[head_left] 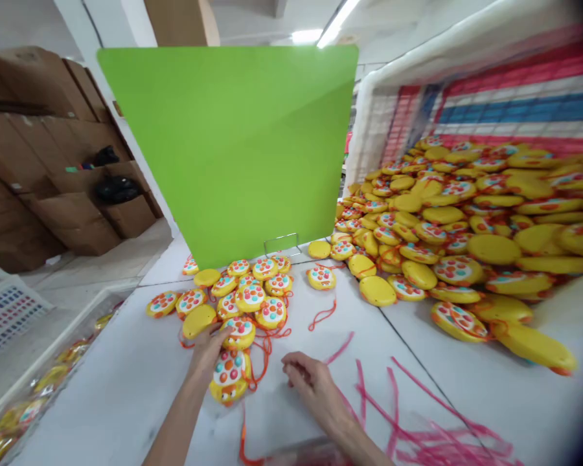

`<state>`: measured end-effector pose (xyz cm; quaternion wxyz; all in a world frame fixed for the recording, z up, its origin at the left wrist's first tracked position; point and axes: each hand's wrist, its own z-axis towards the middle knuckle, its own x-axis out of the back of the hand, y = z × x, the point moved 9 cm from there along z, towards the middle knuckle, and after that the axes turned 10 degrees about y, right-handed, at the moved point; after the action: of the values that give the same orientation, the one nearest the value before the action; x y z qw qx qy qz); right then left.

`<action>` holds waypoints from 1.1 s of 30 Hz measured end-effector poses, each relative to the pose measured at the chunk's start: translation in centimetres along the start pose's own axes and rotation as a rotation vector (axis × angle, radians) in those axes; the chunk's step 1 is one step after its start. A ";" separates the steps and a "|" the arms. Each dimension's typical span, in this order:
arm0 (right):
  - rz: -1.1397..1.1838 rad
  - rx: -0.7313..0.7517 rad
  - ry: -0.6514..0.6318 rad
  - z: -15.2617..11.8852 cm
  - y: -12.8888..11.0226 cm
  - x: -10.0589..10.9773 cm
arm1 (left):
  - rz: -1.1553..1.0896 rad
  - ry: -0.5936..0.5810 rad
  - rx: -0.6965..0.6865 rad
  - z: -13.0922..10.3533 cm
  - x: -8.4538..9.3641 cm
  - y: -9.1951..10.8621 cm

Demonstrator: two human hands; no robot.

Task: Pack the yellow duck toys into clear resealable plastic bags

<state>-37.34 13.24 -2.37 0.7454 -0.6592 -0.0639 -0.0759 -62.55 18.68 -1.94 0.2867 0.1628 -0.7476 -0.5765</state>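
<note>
My left hand (208, 346) is closed on the edge of a yellow toy with coloured dots (238, 332), in front of a cluster of similar toys (250, 296). Just below it, another dotted toy (229, 377) lies face up, touching the first. Orange cords (266, 353) trail to the right of these two. My right hand (304, 374) hovers over the white table (282, 414) with its fingers curled together; whether anything small is between them is hidden. Pink strips (393, 414) lie to its right.
A green board (243, 149) stands behind the cluster. A large pile of yellow toys (442, 217) spreads over the right side. At the left edge is a bin of wrapped toys (53, 378), with cardboard boxes (72, 220) farther back.
</note>
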 end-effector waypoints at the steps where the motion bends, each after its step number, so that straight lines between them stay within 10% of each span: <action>1: 0.078 -0.065 -0.011 -0.3 0.4 -0.2 | -0.035 -0.003 0.024 -0.4 0.1 0.3; 7: 0.525 -0.283 0.009 -0.7 -0.8 -0.8 | -0.268 -0.091 0.046 -6.5 1.1 3.2; 15: 0.733 -0.097 -0.079 -0.5 -7.2 -0.1 | -0.482 -0.151 0.139 -15.5 -0.1 1.6; 33: 0.273 0.202 -0.198 -3.9 -12.5 2.4 | -0.036 -0.328 -0.090 -19.4 2.3 7.3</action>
<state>-37.48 7.82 9.74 0.8011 -0.5879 -0.0543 0.0979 -51.77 4.54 8.89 0.1575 0.0670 -0.7548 -0.6332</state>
